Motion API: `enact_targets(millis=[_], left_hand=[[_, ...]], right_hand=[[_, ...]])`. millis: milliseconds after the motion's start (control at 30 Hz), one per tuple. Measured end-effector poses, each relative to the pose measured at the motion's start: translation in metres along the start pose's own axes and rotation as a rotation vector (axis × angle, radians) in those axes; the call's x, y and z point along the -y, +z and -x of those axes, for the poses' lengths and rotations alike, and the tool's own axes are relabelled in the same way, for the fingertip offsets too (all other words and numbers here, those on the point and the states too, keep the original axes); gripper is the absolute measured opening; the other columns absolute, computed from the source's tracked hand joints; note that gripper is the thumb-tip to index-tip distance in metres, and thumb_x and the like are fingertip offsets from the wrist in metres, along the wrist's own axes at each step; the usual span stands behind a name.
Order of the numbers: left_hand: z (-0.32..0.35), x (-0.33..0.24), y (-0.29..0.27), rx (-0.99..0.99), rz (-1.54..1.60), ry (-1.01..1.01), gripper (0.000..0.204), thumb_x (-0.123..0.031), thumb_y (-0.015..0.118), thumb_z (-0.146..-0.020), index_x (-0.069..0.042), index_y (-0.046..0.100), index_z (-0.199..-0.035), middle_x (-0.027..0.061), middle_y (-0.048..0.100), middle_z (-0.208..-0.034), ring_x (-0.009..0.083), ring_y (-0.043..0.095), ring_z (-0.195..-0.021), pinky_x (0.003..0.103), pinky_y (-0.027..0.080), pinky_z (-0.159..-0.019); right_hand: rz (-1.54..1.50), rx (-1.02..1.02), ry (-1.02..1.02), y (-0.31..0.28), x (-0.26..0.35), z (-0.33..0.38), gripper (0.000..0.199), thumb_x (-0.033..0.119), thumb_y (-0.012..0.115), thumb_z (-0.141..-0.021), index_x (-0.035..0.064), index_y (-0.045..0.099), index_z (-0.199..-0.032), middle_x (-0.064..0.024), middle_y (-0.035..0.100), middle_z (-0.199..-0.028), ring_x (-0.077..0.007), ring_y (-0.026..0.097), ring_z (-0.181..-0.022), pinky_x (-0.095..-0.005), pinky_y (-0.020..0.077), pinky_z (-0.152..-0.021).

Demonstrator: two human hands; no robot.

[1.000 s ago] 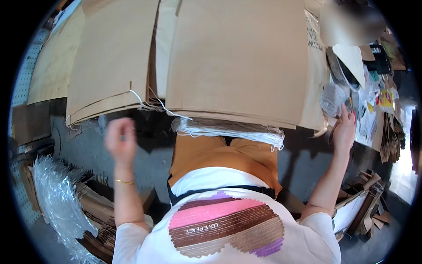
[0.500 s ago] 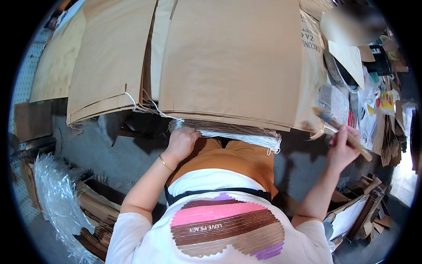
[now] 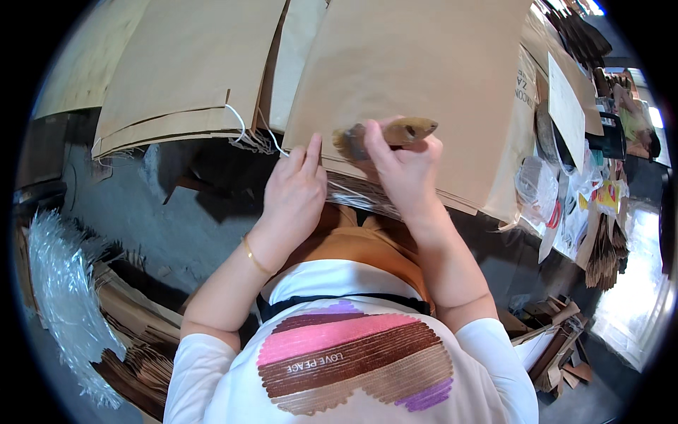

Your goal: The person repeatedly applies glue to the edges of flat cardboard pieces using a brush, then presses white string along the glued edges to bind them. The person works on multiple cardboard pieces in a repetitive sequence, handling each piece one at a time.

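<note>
your right hand (image 3: 406,169) grips a wooden-handled brush (image 3: 385,134), bristles down on the near edge of the big brown paper stack (image 3: 417,71) on the tabletop. your left hand (image 3: 296,194) rests just beside it, fingers half curled and holding nothing, fingertips touching the stack's edge near the white strings (image 3: 247,134).

A wooden-handled brush (image 3: 387,134) is held level, bristles pointing left, over the near edge of a large brown paper sack (image 3: 417,78), which lies flat on a stack at the surface's near edge.
</note>
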State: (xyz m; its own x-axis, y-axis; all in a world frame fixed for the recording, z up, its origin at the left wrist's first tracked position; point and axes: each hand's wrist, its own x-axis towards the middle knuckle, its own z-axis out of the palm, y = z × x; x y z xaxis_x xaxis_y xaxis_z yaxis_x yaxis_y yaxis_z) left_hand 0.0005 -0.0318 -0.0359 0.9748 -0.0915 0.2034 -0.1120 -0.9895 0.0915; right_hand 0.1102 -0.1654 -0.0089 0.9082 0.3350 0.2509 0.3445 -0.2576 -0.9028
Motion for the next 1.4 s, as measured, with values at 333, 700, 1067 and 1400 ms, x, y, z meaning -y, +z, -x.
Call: enact_targets(millis=[333, 700, 1067, 1400], left_hand=[[-0.007, -0.006, -0.002, 0.092, 0.031, -0.025, 0.016, 0.000, 0.061, -0.062, 0.006, 0.061, -0.077, 0.0268, 0.052, -0.127, 0.0295, 0.054, -0.095, 0.035, 0.047, -0.079], [-0.009, -0.014, 0.002, 0.067, -0.015, -0.017, 0.004, 0.005, 0.058, -0.067, 0.006, 0.055, -0.069, 0.0276, 0.052, -0.127, 0.0337, 0.056, -0.098, 0.038, 0.048, -0.085], [-0.008, -0.015, 0.004, 0.082, -0.053, -0.007, 0.007, 0.003, 0.058, -0.075, 0.005, 0.054, -0.070, 0.0285, 0.051, -0.128, 0.0362, 0.055, -0.094, 0.040, 0.048, -0.086], [-0.010, -0.019, 0.000, 0.160, -0.017, -0.068, 0.006, 0.002, 0.061, -0.073, 0.005, 0.056, -0.070, 0.0264, 0.049, -0.132, 0.0367, 0.054, -0.101, 0.040, 0.046, -0.089]], right_hand=[[0.691, -0.292, 0.030, -0.130, -0.045, 0.024, 0.019, 0.017, 0.067, -0.077, 0.0030, 0.060, -0.067, -0.0126, 0.058, -0.058, -0.0289, 0.059, -0.052, -0.0370, 0.0458, -0.051], [0.342, -0.329, 0.013, -0.113, -0.005, 0.024, 0.027, 0.017, 0.074, -0.078, 0.0036, 0.058, -0.061, -0.0027, 0.055, -0.053, -0.0158, 0.053, -0.048, -0.0282, 0.0425, -0.048], [0.016, -0.121, 0.015, -0.043, -0.018, 0.030, 0.007, 0.007, 0.066, -0.079, 0.0037, 0.060, -0.079, -0.0078, 0.062, -0.072, -0.0140, 0.060, -0.065, -0.0281, 0.0492, -0.058], [0.642, -0.084, 0.223, -0.155, -0.039, 0.027, 0.011, 0.014, 0.062, -0.078, 0.0040, 0.062, -0.081, -0.0107, 0.065, -0.070, -0.0251, 0.061, -0.060, -0.0374, 0.0469, -0.056]])
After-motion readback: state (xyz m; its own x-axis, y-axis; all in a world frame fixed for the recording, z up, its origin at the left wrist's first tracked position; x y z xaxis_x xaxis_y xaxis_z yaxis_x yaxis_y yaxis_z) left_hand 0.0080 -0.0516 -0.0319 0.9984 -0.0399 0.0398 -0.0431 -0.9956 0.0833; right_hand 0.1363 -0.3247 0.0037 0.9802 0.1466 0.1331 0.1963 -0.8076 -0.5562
